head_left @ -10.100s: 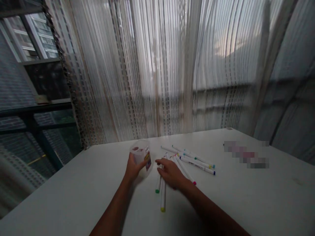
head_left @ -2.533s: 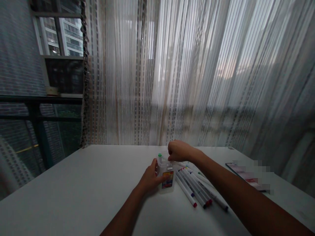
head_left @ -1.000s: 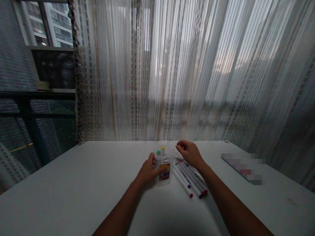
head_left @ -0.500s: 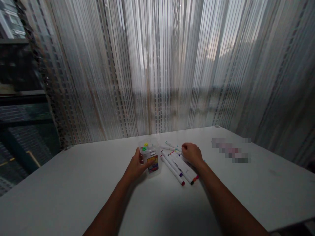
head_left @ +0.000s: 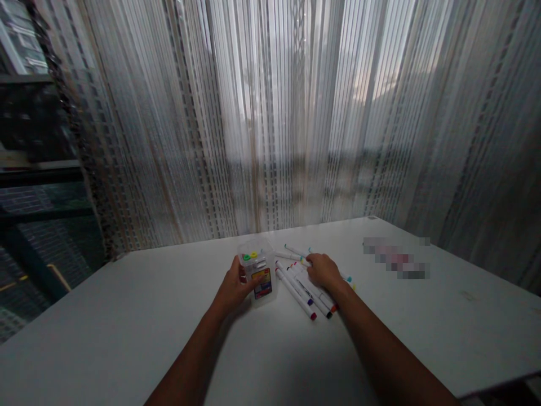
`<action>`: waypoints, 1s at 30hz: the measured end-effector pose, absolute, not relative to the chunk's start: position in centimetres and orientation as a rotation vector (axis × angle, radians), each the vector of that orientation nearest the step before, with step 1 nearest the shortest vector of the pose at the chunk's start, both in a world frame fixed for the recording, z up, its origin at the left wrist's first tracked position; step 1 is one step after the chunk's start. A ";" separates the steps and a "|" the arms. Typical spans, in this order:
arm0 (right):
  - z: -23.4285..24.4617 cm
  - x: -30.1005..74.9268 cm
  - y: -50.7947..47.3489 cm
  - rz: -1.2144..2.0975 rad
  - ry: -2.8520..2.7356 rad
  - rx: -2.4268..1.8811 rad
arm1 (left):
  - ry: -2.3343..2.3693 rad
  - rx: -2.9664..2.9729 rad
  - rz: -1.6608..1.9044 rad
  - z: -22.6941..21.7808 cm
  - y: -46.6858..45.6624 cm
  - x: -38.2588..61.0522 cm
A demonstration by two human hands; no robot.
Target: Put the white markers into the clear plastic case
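My left hand is wrapped around a clear plastic marker case, its thumb across the coloured label. Inside the case, near the top, show a green and a yellow marker end. The case stands tilted slightly on the table. To its right, several white markers with coloured ends lie in a loose fan. My right hand rests over the far right of this pile, fingers curled in and closed at a marker; the fingertips are partly hidden. A marker with green ends lies just beyond the pile.
The white table carries everything. A blurred-out, pixelated object lies at the right. Behind the table's far edge hangs a striped string curtain before a window. A dark frame is at the left.
My right hand has moved slightly left and down onto the markers, and its fingers now close there. The yellow and green markers in the case have shifted; the left hand keeps its hold.
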State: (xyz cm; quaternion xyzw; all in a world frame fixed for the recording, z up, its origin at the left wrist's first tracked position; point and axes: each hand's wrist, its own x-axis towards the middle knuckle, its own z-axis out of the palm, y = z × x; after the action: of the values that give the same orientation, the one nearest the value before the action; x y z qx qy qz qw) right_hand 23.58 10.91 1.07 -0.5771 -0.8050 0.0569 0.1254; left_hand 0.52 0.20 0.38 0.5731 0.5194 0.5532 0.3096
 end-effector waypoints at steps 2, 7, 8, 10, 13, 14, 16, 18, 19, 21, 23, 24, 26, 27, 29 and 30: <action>1.1 23.6 10.9 0.170 -2.343 -1.694 | 1.349 1.522 1.459 0.4 0.2 0.5; 1.1 23.5 10.9 0.166 -2.363 -1.692 | 1.340 1.529 1.456 0.7 0.1 0.7; 1.0 23.5 10.9 0.163 -2.367 -1.689 | 1.334 1.531 1.454 0.8 0.0 0.7; 0.9 23.4 11.0 0.161 -2.370 -1.692 | 1.321 1.530 1.456 0.9 -0.1 0.8; 0.8 23.3 11.1 0.163 -2.371 -1.704 | 1.298 1.526 1.459 0.9 -0.1 0.9; 0.8 23.3 11.1 0.161 -2.370 -1.707 | 1.295 1.529 1.459 0.9 -0.1 0.9; 0.9 23.3 11.0 0.146 -2.368 -1.703 | 1.303 1.539 1.461 0.8 -0.1 0.9; 1.2 23.3 10.8 0.115 -2.360 -1.685 | 1.328 1.541 1.467 0.7 0.0 0.8; 1.5 23.3 10.6 0.088 -2.351 -1.669 | 1.341 1.537 1.470 0.6 0.0 0.7; 2.0 23.3 10.1 0.015 -2.316 -1.626 | 1.356 1.535 1.470 0.5 0.1 0.6; 2.6 23.2 9.7 -0.065 -2.259 -1.570 | 1.351 1.546 1.466 0.5 0.2 0.6; 2.8 23.1 9.6 -0.098 -2.224 -1.529 | 1.344 1.556 1.464 0.4 0.2 0.6; 3.4 23.0 9.3 -0.146 -2.135 -1.401 | 1.333 1.576 1.458 0.5 0.2 0.6; 3.8 22.9 9.1 -0.157 -2.070 -1.306 | 1.329 1.587 1.454 0.5 0.1 0.6; 5.0 22.8 8.5 -0.133 -1.909 -1.064 | 1.327 1.606 1.442 0.7 0.1 0.7; 5.9 22.7 8.1 -0.095 -1.822 -0.935 | 1.328 1.612 1.435 0.7 0.1 0.7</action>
State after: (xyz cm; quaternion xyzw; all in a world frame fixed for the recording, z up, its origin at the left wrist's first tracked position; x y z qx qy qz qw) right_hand 22.75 8.06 5.88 -0.3896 -0.7598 -0.0396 0.5190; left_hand 0.69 0.08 0.71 0.6070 0.5001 0.5404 0.2991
